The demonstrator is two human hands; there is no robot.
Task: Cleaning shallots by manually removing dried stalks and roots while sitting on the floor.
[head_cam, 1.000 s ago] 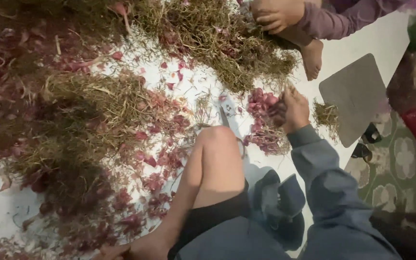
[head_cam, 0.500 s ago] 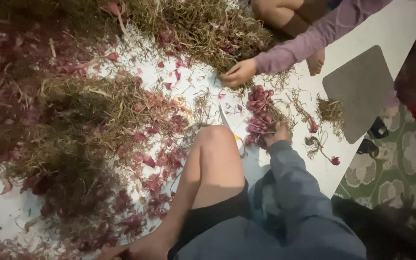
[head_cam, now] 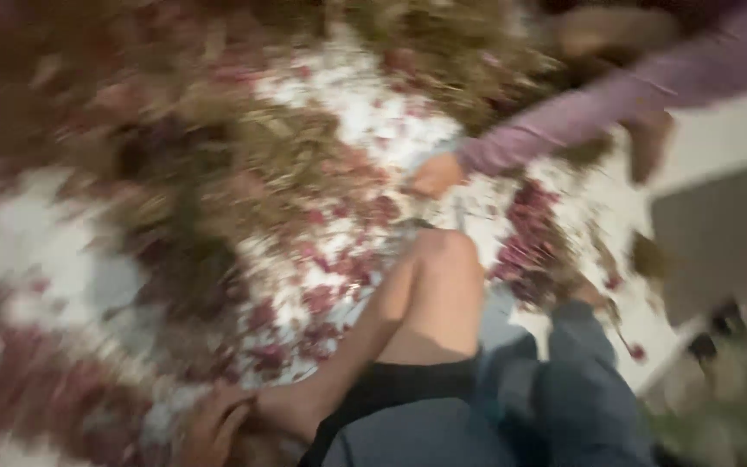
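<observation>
The view is badly blurred. My bare knee (head_cam: 447, 264) is bent up at the centre. My left hand (head_cam: 216, 424) lies low at the bottom edge beside my ankle, its fingers curled, and I cannot tell whether it grips anything. My right hand (head_cam: 588, 294), at the end of a blue sleeve (head_cam: 577, 346), reaches into a small heap of reddish-purple pieces (head_cam: 533, 233) right of my knee; its fingers are hidden in blur. Another person's hand (head_cam: 434, 173) in a purple sleeve (head_cam: 616, 104) reaches down just beyond my knee.
Dry brown-green stalks (head_cam: 218, 173) and red scraps (head_cam: 322, 303) cover a white sheet (head_cam: 365, 104) on the left and at the top. A grey square mat (head_cam: 711, 233) lies at the right. The other person's foot (head_cam: 646, 143) is near it.
The camera swung, so everything slid rightward and blurred. The other person's hand stays stretched toward the sheet beyond my knee. My right hand stays at the red heap.
</observation>
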